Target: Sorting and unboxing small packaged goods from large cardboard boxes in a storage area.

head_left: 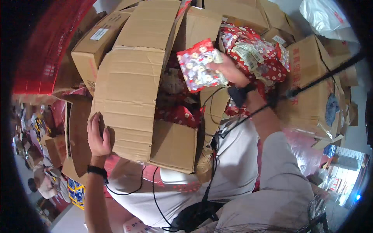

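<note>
My right hand [232,70] grips the edge of a red and white patterned plastic packet [201,65], held above an open cardboard box. Fingers stretched out, my left hand [98,136] lies against the left edge of a raised cardboard flap [130,89]. Behind that flap, the box interior holds red packets [176,116], partly hidden. A nearer flap [173,147] folds outward toward my knees. Beyond my right hand is a heap of similar red floral packets [256,54], some with pale labels.
Closed cartons stand at the far left [99,46] and on the right [307,89]. A red plastic crate [50,58] rises at the left. Black cables [211,171] hang over my lap, and a dark strap [322,77] crosses the right side.
</note>
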Available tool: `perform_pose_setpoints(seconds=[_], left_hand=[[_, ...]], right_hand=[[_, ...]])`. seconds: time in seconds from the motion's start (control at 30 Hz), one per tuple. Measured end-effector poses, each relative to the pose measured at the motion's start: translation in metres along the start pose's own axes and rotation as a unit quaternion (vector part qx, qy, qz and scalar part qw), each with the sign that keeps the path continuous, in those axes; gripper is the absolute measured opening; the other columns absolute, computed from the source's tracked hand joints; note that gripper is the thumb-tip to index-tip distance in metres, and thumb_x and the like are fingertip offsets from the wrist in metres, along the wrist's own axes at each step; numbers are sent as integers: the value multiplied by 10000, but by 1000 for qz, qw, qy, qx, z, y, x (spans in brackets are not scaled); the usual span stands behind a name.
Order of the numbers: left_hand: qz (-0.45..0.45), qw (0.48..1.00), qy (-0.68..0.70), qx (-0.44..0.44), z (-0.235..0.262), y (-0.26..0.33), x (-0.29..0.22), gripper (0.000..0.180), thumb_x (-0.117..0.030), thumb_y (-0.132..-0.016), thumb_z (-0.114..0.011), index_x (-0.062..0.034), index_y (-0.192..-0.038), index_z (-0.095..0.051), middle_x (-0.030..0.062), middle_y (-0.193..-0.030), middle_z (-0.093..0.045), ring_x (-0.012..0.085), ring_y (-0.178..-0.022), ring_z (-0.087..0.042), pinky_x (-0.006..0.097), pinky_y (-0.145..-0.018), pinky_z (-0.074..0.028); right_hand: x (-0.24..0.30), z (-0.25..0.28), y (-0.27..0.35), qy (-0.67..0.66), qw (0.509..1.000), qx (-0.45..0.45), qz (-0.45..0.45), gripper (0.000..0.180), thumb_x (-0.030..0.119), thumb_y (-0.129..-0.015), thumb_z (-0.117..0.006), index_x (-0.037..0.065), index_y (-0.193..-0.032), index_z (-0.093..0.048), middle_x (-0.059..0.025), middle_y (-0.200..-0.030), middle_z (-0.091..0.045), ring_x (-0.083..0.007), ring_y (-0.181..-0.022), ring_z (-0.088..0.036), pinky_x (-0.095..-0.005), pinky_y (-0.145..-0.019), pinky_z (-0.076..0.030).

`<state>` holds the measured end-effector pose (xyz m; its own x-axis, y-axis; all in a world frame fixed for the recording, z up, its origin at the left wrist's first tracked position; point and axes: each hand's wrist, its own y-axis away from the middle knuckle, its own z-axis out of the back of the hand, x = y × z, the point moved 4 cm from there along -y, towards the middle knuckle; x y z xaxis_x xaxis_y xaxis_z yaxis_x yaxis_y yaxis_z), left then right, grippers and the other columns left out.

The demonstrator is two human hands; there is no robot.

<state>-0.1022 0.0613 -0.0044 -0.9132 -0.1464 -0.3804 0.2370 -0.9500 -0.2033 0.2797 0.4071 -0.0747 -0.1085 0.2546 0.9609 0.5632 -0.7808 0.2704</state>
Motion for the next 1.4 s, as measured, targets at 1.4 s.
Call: perform_pose_setpoints(seconds=[1.4], left_hand=[[50,998,23,39,5,-3,-3,569,-255,-924,-506,81,-1380,-448,300,-1380,-467,456,-1282,-461,466,-1086,-385]], right_hand=[[-218,-127,-31,569,772,226,-172,746,557,-801,-618,99,-1382,-524,-137,-1462,-471,-322,-1337,-450,-457,-1094,-376]])
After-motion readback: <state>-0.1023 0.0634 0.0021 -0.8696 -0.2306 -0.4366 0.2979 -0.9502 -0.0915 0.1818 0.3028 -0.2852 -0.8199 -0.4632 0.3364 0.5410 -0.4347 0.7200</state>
